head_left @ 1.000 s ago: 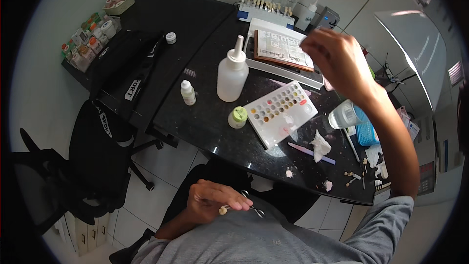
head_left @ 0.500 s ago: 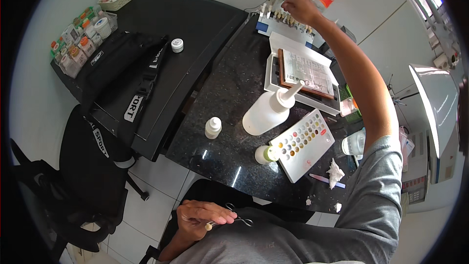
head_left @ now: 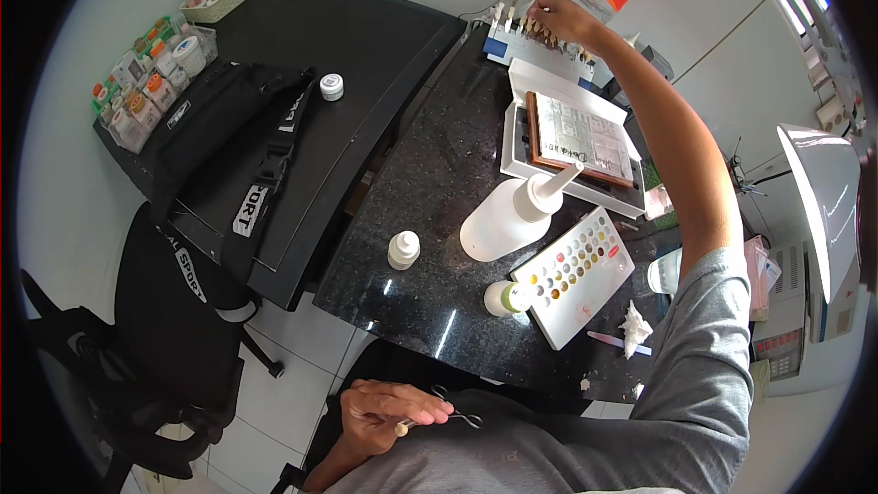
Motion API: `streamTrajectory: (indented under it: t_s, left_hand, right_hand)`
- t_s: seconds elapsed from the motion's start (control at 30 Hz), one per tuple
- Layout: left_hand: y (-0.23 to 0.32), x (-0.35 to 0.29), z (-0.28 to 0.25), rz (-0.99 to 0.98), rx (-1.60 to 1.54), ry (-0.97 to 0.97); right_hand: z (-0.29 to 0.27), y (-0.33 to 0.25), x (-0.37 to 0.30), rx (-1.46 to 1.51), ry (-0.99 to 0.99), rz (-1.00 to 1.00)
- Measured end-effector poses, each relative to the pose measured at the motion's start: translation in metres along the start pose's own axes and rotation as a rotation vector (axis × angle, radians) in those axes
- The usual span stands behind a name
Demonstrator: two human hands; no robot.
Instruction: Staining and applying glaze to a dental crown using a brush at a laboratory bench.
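Observation:
My left hand (head_left: 389,410), low in front of my grey shirt, is closed around a metal tool with scissor-type ring handles (head_left: 470,420). The tool's working end is hidden by the hand. A small cream-coloured piece (head_left: 401,429) shows beneath the fingers. My right arm is stretched to the far side of the bench. There my right hand (head_left: 560,20), fingers pinched, is at a row of tooth-shade tabs (head_left: 541,36) in a grey holder (head_left: 551,62). Whether a tab is between its fingertips cannot be made out.
On the dark stone bench (head_left: 416,192) stand a white squeeze bottle (head_left: 498,224), two small bottles and a palette (head_left: 572,279) with coloured wells. Behind are a white box with a framed tile (head_left: 585,142) and a clear bottle. A crumpled tissue (head_left: 634,327) lies at right; a black bag (head_left: 219,110) at left.
The view has shifted slightly, so the bench items sit a little lower and further right. My right hand stays at the shade tabs; my left keeps hold of the ring-handled tool.

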State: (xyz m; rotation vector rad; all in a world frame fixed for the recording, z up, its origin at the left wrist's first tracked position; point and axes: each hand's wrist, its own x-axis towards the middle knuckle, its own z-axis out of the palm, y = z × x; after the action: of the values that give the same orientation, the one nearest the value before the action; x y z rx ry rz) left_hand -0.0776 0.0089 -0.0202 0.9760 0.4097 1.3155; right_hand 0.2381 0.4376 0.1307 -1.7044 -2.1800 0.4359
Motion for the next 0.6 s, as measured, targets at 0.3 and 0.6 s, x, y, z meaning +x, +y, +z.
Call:
streamTrajectory:
  t_s: [0.3,0.6]
  left_hand:
    - [-0.002,-0.001,-0.002,-0.007,-0.017,-0.017]
    - [-0.003,-0.007,-0.002,0.034,0.021,-0.023]
  right_hand:
    - [-0.001,0.016,0.018,-0.117,0.165,-0.075]
    - [-0.013,-0.023,0.001,0.387,0.505,-0.139]
